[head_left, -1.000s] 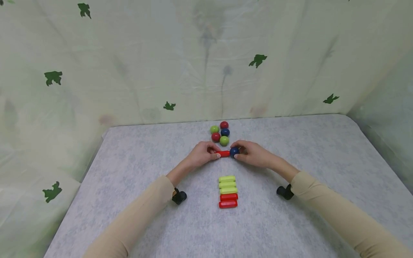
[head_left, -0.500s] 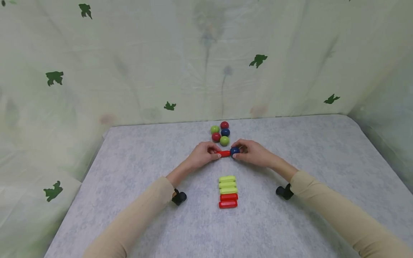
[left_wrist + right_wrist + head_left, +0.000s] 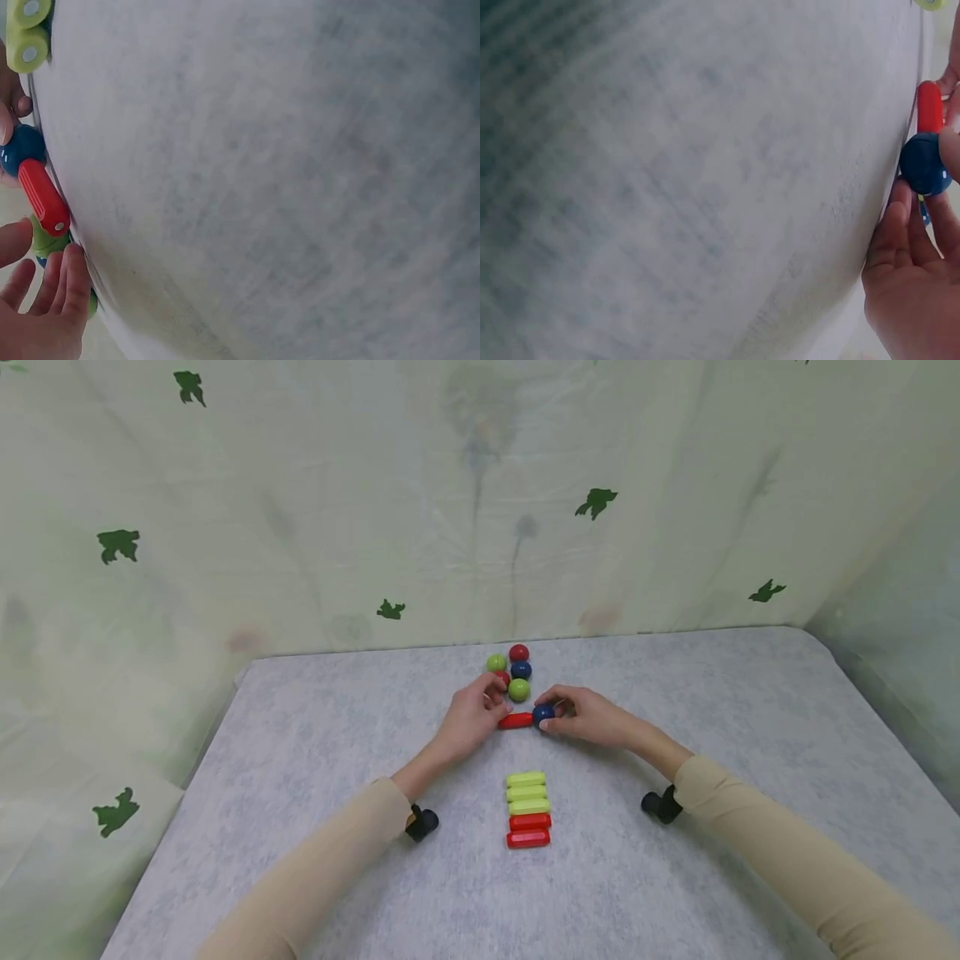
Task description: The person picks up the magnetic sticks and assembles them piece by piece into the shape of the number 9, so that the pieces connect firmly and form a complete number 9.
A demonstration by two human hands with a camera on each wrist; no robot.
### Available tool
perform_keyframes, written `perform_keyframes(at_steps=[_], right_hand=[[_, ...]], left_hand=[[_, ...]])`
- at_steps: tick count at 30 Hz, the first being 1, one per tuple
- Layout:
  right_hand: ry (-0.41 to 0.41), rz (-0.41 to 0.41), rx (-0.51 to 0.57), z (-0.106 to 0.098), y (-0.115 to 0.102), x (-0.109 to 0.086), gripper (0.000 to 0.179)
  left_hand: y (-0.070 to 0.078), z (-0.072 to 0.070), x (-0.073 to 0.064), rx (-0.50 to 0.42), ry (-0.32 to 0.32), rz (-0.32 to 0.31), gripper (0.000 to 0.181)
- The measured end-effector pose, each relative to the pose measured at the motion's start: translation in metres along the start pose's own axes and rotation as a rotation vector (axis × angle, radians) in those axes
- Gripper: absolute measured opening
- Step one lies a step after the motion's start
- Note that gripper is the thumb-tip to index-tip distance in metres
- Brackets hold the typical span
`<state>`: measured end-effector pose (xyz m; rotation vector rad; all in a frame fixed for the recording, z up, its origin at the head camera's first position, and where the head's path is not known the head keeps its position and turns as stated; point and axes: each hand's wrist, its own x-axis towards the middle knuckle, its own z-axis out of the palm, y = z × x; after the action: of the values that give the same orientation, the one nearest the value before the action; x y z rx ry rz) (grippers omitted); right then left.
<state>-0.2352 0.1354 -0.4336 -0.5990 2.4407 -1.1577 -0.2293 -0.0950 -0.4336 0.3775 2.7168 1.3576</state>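
My right hand [image 3: 588, 718] pinches a dark blue ball [image 3: 543, 717] between thumb and fingers. A red bar [image 3: 515, 721] is joined end-on to that ball, or touches it; a pale disc [image 3: 59, 226] shows at the bar's free end in the left wrist view. My left hand [image 3: 467, 718] is off the bar, its fingers spread and extended beside the bar's free end. In the head view its fingertips overlap a red ball [image 3: 503, 679] of the group behind; whether they touch it cannot be told. Near them sits a green ball [image 3: 519, 690].
Behind the hands, the group also holds another green ball [image 3: 497, 662], a red ball [image 3: 519, 652] and a blue ball [image 3: 521, 670]. Closer to me lie yellow-green bars [image 3: 527, 792] and red bars [image 3: 528, 838] in a column on the grey table [image 3: 615, 877]. A patterned cloth [image 3: 315, 510] hangs behind.
My left hand has let go of the red bar and moved slightly away toward the balls, its fingers opening. My right hand keeps its pinch on the blue ball, nearly in place.
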Motion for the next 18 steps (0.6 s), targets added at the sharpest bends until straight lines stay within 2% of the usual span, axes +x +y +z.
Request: perform_keyframes(at_steps=[6,12,18], right_hand=[[-0.002,-0.007,-0.001,0.001,0.002,0.003,0.036],[-0.002,-0.012,0.013,0.002,0.001,0.002,0.035],[0.003,-0.015,0.011,0.002,0.002,0.001,0.035]], left_hand=[[0.004,0.002,0.005,0.034,0.038,0.002,0.029],[0.005,0.005,0.011,0.067,0.027,0.006,0.039],[0.004,0.008,0.015,0.08,0.017,-0.018,0.045]])
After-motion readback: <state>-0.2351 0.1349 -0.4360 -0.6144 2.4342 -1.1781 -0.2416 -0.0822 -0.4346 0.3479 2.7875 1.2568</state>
